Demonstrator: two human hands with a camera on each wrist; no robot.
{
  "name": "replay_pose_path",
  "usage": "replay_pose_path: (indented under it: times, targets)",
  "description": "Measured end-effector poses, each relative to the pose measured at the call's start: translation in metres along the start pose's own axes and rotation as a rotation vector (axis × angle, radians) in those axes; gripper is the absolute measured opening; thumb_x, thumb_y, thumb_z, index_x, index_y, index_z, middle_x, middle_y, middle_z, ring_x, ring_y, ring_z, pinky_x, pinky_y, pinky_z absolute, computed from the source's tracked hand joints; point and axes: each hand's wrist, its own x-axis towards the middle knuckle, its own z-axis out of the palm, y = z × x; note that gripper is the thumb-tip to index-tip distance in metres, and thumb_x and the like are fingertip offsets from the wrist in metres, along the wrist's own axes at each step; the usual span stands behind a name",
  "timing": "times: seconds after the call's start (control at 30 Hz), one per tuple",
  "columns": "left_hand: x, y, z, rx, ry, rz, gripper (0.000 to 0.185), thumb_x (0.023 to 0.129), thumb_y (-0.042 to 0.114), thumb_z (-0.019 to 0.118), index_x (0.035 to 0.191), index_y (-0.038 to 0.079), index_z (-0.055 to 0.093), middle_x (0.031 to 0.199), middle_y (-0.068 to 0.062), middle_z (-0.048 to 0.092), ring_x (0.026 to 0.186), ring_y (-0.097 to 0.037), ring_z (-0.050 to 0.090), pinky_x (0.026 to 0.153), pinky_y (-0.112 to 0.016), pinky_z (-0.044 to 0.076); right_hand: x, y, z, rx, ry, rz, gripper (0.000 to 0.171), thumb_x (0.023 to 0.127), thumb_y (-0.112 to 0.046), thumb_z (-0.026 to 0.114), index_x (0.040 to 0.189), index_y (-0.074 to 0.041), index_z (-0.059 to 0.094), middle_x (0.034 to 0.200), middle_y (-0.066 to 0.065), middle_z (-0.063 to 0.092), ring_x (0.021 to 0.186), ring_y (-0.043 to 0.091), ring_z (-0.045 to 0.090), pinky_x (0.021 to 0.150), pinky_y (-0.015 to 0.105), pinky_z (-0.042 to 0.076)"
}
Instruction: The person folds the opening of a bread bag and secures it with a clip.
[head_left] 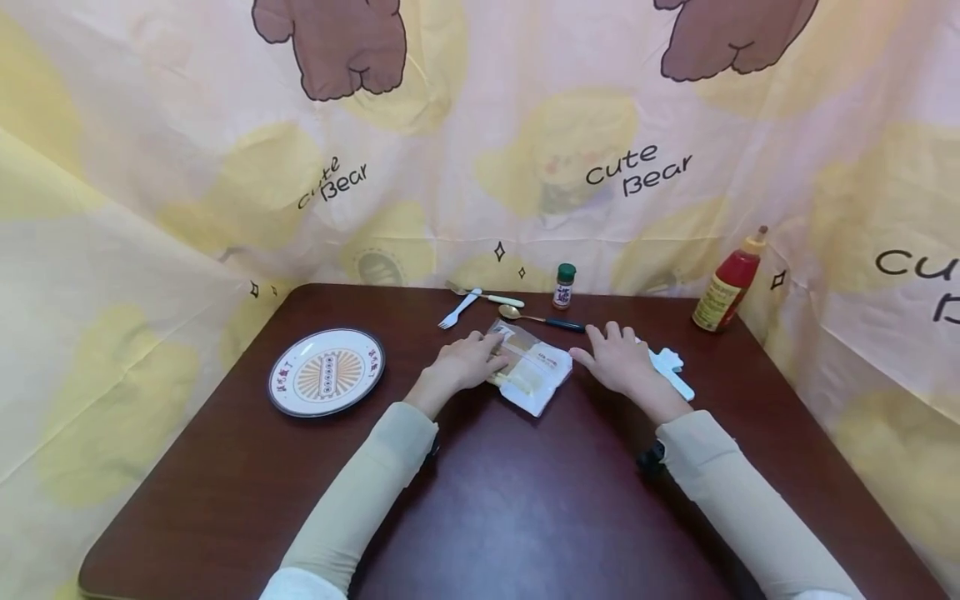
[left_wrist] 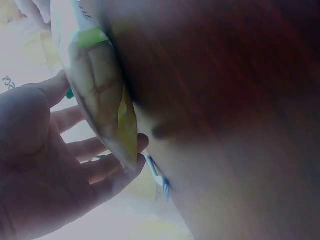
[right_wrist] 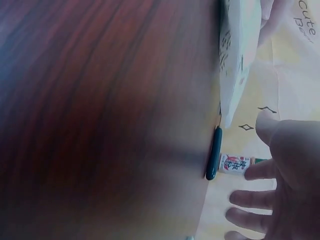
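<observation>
A pale pink and yellow cloth [head_left: 480, 192] printed with brown bears and "cute Bear" lettering hangs behind and beside a dark reddish-brown table [head_left: 525, 500]. A flat white packet [head_left: 540, 372] with a clear window lies on the table, just right of the middle of the frame; the left wrist view shows light brown, sectioned food through its window. The left hand [head_left: 467, 362] reaches over the packet's left side with its fingers slightly spread and uncurled; how firmly they touch it cannot be told. The right hand [head_left: 624, 363] is just beside the packet's right edge, its fingers apart and holding nothing. Partly behind that hand, right of centre, lies a light blue object [head_left: 667, 363]. Above the packet in the frame, a spoon [head_left: 564, 324] with a dark handle lies near a small green-capped jar [head_left: 564, 287], which stands upright. To the upper left of the spoon, a light blue fork [head_left: 459, 310] lies by a utensil with a pale handle [head_left: 507, 301]. A round, dark-rimmed plate [head_left: 327, 403] is at left of centre, and a red bottle [head_left: 726, 287] stands at the upper right.
</observation>
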Motion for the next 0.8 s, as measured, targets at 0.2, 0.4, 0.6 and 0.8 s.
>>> replay_pose_path:
  times: [0.2,0.4,0.6,0.8]
  targets:
    - [-0.008,0.002,-0.004,0.033,0.023,-0.007,0.058,0.108,0.057,0.048,0.160,0.031,0.043,0.149,-0.017,0.054,0.127,-0.042,0.062,0.104,-0.056,0.050,0.011,-0.010,0.005,0.125,-0.143,-0.035,0.079,0.107,-0.060,0.047,0.156,0.003,0.045,0.152,0.031,0.050,0.139,0.045,0.048,0.114,0.065,0.042]
    - [-0.014,0.005,-0.003,0.022,0.010,-0.011,0.059,0.108,0.055,0.049,0.161,0.030,0.042,0.149,-0.020,0.051,0.130,-0.040,0.060,0.105,-0.055,0.049,0.018,-0.014,0.011,0.263,-0.177,-0.056,0.064,0.109,-0.049,0.053,0.146,0.003,0.057,0.137,0.025,0.066,0.116,0.034,0.061,0.100,0.050,0.052]
    - [-0.020,0.010,-0.002,0.053,-0.017,-0.010,0.064,0.106,0.058,0.052,0.161,0.028,0.043,0.154,-0.021,0.046,0.136,-0.040,0.053,0.107,-0.056,0.049,0.025,-0.017,0.011,0.419,-0.148,-0.007,0.046,0.107,-0.040,0.060,0.130,-0.001,0.069,0.090,0.010,0.068,0.081,0.022,0.061,0.068,0.030,0.047]
    - [-0.023,0.016,-0.005,0.144,-0.007,0.061,0.063,0.104,0.062,0.053,0.149,0.018,0.053,0.159,-0.015,0.037,0.139,-0.035,0.043,0.105,-0.052,0.049,0.031,-0.018,0.012,0.485,-0.146,0.014,0.039,0.107,-0.035,0.063,0.125,-0.001,0.066,0.089,0.009,0.067,0.072,0.019,0.063,0.061,0.028,0.050]
